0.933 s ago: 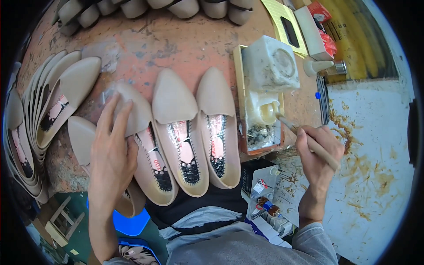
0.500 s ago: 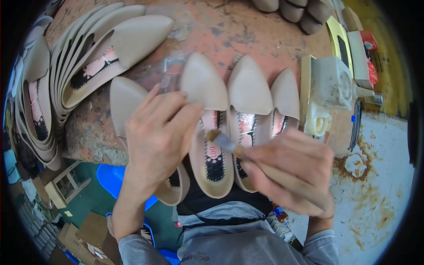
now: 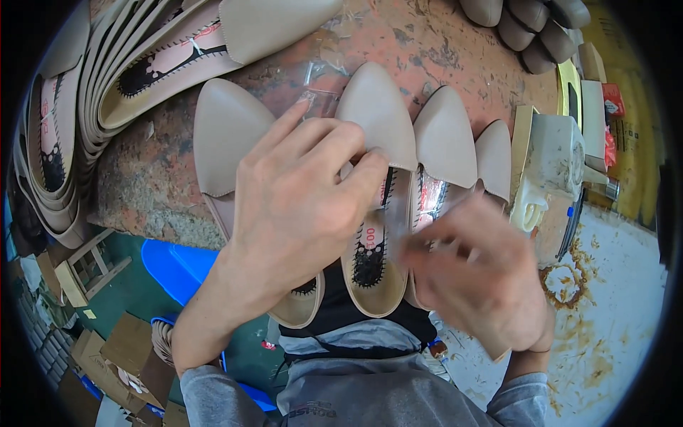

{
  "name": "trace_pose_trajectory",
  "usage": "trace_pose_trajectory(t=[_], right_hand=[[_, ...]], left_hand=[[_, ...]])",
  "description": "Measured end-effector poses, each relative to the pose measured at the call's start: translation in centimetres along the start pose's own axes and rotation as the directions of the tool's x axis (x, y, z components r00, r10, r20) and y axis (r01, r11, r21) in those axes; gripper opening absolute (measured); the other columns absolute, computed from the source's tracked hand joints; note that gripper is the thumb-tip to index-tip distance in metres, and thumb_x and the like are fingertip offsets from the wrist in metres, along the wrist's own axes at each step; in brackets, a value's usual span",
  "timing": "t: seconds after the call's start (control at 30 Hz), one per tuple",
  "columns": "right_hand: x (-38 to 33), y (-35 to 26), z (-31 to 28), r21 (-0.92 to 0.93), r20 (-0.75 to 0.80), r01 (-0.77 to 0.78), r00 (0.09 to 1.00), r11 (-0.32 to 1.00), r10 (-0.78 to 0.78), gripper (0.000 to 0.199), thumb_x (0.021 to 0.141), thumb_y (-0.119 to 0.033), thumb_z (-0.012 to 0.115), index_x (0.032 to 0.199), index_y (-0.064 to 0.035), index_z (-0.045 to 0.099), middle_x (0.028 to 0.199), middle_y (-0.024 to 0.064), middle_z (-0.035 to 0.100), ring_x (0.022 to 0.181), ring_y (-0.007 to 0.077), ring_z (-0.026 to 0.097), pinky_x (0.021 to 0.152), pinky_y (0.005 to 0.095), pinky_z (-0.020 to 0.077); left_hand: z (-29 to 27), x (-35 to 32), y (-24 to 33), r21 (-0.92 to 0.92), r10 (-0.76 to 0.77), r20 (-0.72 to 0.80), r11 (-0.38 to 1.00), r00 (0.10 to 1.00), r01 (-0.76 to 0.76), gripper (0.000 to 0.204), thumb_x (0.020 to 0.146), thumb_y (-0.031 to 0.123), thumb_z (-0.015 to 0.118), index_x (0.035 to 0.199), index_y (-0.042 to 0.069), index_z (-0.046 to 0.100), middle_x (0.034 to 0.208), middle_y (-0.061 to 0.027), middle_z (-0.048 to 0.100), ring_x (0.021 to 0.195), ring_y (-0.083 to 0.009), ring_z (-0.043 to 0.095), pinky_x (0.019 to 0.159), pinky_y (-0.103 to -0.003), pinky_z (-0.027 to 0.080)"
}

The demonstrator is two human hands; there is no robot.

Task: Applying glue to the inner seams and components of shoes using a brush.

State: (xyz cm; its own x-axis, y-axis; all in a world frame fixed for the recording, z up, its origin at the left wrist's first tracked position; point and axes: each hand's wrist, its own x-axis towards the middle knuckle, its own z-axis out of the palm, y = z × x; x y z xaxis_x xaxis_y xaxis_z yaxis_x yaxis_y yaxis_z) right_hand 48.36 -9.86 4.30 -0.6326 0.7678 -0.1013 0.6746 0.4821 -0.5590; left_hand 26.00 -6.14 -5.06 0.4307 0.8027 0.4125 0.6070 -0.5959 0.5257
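Beige pointed slip-on shoes lie side by side at the table's front edge, toes pointing away. My left hand (image 3: 302, 181) is over the middle shoe (image 3: 377, 117), its thumb and bent fingers closed at the edge of the upper. Its forefinger reaches toward the shoe on the left (image 3: 231, 139), which the hand partly covers. In my right hand (image 3: 480, 267) is a brush (image 3: 496, 347) with a wooden handle; its head is smeared by motion near the middle shoe's insole. Two more shoes, a nearer one (image 3: 448, 132) and a farther one (image 3: 493, 153), lie to the right.
Nested beige shoes (image 3: 281, 25) are stacked at the left. More shoe toes (image 3: 514, 32) sit at the far right. A whitish glue-stained container (image 3: 555, 153) stands on the table's right side. Blue plastic bins (image 3: 174, 267) and cardboard boxes (image 3: 131, 345) are below, left.
The view has shifted, so the shoes appear farther right. My right hand has moved, and the brush head, clear before over the middle shoe's insole, is now blurred. My left hand stays at that shoe.
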Motion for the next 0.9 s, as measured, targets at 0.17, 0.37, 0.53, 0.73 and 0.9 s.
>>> trace_pose_trajectory(t=[0.17, 0.37, 0.53, 0.73, 0.9], right_hand=[[-0.1, 1.0, 2.2, -0.099, -0.254, 0.087, 0.961, 0.991, -0.11, 0.019, 0.075, 0.003, 0.086, 0.093, 0.0033, 0.08, 0.086, 0.0068, 0.074, 0.068, 0.0226, 0.066, 0.06, 0.0342, 0.0539], [-0.3, 2.9, 7.2, -0.421, -0.372, 0.036, 0.905, 0.906, -0.208, 0.044, 0.076, -0.005, 0.084, 0.116, 0.0099, 0.075, 0.099, 0.0126, 0.069, 0.08, 0.0242, 0.064, 0.063, 0.0309, 0.0545], [-5.1, -3.7, 4.9, -0.143, -0.17, -0.022, 0.986, 0.989, -0.003, 0.027, 0.074, -0.004, 0.084, 0.099, 0.0038, 0.078, 0.082, 0.0038, 0.062, 0.075, 0.0178, 0.062, 0.055, 0.0283, 0.0505], [-1.6, 1.4, 5.6, -0.288, -0.336, 0.068, 0.927, 0.955, -0.168, 0.027, 0.086, -0.011, 0.082, 0.109, 0.0029, 0.075, 0.092, 0.0043, 0.065, 0.076, 0.0181, 0.059, 0.054, 0.0316, 0.0474], [-8.1, 0.7, 1.9, 0.093, -0.748, -0.047, 0.656, 0.995, 0.101, 0.008, 0.088, -0.008, 0.078, 0.09, -0.0009, 0.076, 0.081, 0.0073, 0.073, 0.068, 0.0219, 0.07, 0.062, 0.0322, 0.0544]], left_hand=[[0.3, 0.2, -0.1, 0.018, 0.009, 0.019, 1.0, 1.0, -0.01, 0.02, 0.084, 0.008, 0.085, 0.104, 0.007, 0.082, 0.098, -0.0072, 0.072, 0.097, -0.0289, 0.076, 0.107, -0.055, 0.059], [0.2, -0.2, -0.4, 0.053, 0.023, -0.005, 0.998, 1.0, -0.022, 0.02, 0.084, 0.007, 0.085, 0.104, 0.008, 0.082, 0.097, -0.0073, 0.072, 0.094, -0.0273, 0.075, 0.11, -0.055, 0.057], [0.5, 0.0, -0.3, 0.061, 0.052, -0.005, 0.997, 0.999, -0.052, 0.02, 0.082, 0.009, 0.082, 0.102, 0.007, 0.08, 0.095, -0.0061, 0.069, 0.093, -0.0257, 0.074, 0.112, -0.058, 0.055], [-0.6, 0.1, -0.2, 0.061, 0.009, 0.088, 0.998, 0.996, -0.014, 0.021, 0.084, 0.009, 0.076, 0.104, 0.007, 0.079, 0.102, -0.0071, 0.072, 0.105, -0.0293, 0.074, 0.117, -0.059, 0.05], [-5.3, -2.7, -0.5, 0.377, -0.241, 0.17, 0.912, 0.955, 0.163, 0.071, 0.074, 0.0, 0.076, 0.144, 0.011, 0.07, 0.16, -0.0148, 0.057, 0.152, -0.0492, 0.046, 0.125, -0.06, 0.041]])
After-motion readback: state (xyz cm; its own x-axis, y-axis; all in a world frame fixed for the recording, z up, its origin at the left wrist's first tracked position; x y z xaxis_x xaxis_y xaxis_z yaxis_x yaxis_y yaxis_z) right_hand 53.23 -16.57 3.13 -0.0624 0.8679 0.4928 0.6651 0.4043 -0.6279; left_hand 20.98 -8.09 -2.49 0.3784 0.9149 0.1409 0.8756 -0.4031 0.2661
